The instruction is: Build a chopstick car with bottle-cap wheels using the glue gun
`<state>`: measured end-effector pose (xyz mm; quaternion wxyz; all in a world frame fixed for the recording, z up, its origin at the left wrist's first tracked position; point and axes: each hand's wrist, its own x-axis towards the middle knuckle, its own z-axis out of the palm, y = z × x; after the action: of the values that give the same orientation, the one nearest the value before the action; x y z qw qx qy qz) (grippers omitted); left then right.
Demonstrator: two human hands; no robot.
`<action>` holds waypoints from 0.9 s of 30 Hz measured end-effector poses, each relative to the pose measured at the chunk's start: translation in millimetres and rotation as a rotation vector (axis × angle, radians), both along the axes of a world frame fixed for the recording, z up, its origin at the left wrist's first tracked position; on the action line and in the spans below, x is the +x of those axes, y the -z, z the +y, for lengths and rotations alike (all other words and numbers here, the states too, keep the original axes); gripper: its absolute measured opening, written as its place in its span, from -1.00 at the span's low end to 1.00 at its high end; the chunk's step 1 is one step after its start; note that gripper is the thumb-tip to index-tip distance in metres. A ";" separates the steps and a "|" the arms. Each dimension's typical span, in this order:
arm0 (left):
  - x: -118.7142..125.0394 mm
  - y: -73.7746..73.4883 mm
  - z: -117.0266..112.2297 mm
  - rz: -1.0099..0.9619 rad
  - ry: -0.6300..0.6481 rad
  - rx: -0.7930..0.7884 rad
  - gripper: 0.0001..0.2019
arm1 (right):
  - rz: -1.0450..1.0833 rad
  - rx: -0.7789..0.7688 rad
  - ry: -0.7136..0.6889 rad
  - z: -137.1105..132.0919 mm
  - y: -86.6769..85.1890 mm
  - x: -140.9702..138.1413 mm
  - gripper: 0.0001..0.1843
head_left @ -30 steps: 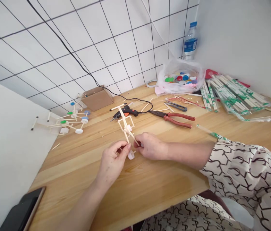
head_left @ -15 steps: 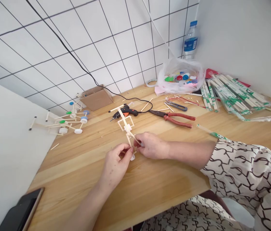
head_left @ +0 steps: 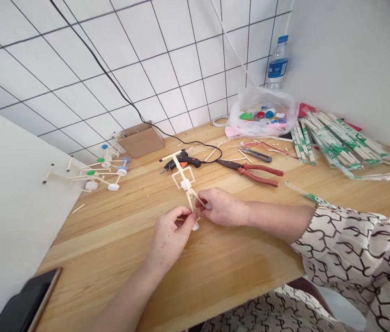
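Observation:
Between my hands is a small model tricycle (head_left: pixel 182 171) built of wooden sticks, with white bottle caps and a black-tipped crossbar at its far end. My left hand (head_left: pixel 173 236) pinches a stick near its close end between thumb and fingertips, just by a white cap (head_left: pixel 195 226). From the right, my right hand (head_left: pixel 219 207) grips the other stick of that end, its fingers partly hiding a second cap. A black glue gun (head_left: pixel 185 160) lies right behind the model's crossbar.
Red-handled pliers (head_left: pixel 259 174) and a utility knife (head_left: pixel 257 154) lie beyond my right hand. Similar stick models (head_left: pixel 99 173) stand at left near a cardboard box (head_left: pixel 142 140). A bag of bottle caps (head_left: pixel 262 115), wrapped chopsticks (head_left: pixel 342 138), a bottle (head_left: pixel 278 64) and a phone (head_left: pixel 30 299) are around.
Both hands keep the same hold on the model. The whole view has shifted slightly, with little other visible movement.

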<state>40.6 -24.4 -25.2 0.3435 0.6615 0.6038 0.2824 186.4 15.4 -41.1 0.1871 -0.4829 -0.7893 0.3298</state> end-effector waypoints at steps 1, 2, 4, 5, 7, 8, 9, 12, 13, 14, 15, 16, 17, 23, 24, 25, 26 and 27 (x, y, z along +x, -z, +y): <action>1.6 -0.4 0.4 -0.014 -0.005 0.000 -0.82 | 0.000 -0.002 -0.003 1.0 -0.5 1.1 -0.88; 3.3 -0.5 0.9 -0.027 -0.011 0.002 -0.82 | 0.000 -0.005 -0.004 1.8 -1.2 2.1 -0.89; 6.0 -0.1 1.9 -0.043 -0.016 0.007 -0.83 | -0.001 -0.012 -0.003 2.6 -3.2 4.2 -0.90; 7.0 0.5 2.4 -0.048 -0.016 0.010 -0.83 | -0.002 -0.013 -0.002 2.7 -4.3 5.1 -0.90; 7.7 2.4 2.9 -0.054 -0.012 0.012 -0.83 | -0.006 -0.012 -0.001 2.1 -6.5 6.7 -0.89; 7.5 3.5 2.9 -0.057 -0.008 0.010 -0.83 | -0.009 -0.010 -0.004 1.7 -7.4 7.5 -0.88; 7.0 4.6 2.8 -0.061 -0.006 0.009 -0.83 | -0.015 -0.008 -0.006 1.2 -8.2 8.3 -0.87; 5.0 7.3 1.8 -0.070 -0.001 0.015 -0.82 | -0.023 0.013 0.005 -0.2 -10.5 10.6 -0.82; 4.4 7.9 1.4 -0.070 0.001 0.017 -0.81 | -0.011 0.023 0.020 -0.7 -11.4 11.2 -0.80; 3.9 8.4 0.9 -0.071 0.004 0.018 -0.81 | 0.008 0.032 0.039 -1.0 -12.4 11.6 -0.80; 3.5 8.9 0.6 -0.073 0.007 0.018 -0.80 | 0.033 0.040 0.058 -1.3 -13.4 11.8 -0.81; 3.1 9.4 0.2 -0.076 0.012 0.018 -0.79 | 0.063 0.045 0.070 -1.5 -14.5 11.9 -0.83; 2.9 9.9 0.0 -0.079 0.017 0.017 -0.79 | 0.091 0.045 0.077 -1.5 -15.3 11.7 -0.87; 0.9 13.8 0.6 -0.087 0.036 0.031 -0.82 | 0.205 -0.031 0.055 -0.6 -14.2 9.5 -0.90; 0.1 14.3 0.7 -0.086 0.039 0.035 -0.82 | 0.209 -0.036 0.055 -0.6 -13.5 9.2 -0.89; -0.9 14.7 0.5 -0.084 0.047 0.037 -0.82 | 0.212 -0.040 0.056 -0.5 -13.1 9.0 -0.88; -2.2 14.9 0.2 -0.086 0.057 0.038 -0.81 | 0.215 -0.044 0.054 -0.5 -12.8 8.8 -0.88; -3.6 15.0 -0.3 -0.087 0.072 0.036 -0.80 | 0.216 -0.047 0.055 -0.4 -12.8 8.7 -0.88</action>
<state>37.0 -24.7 -40.3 0.3674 0.6760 0.5590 0.3092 195.1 14.9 -28.3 0.2689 -0.4700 -0.7432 0.3931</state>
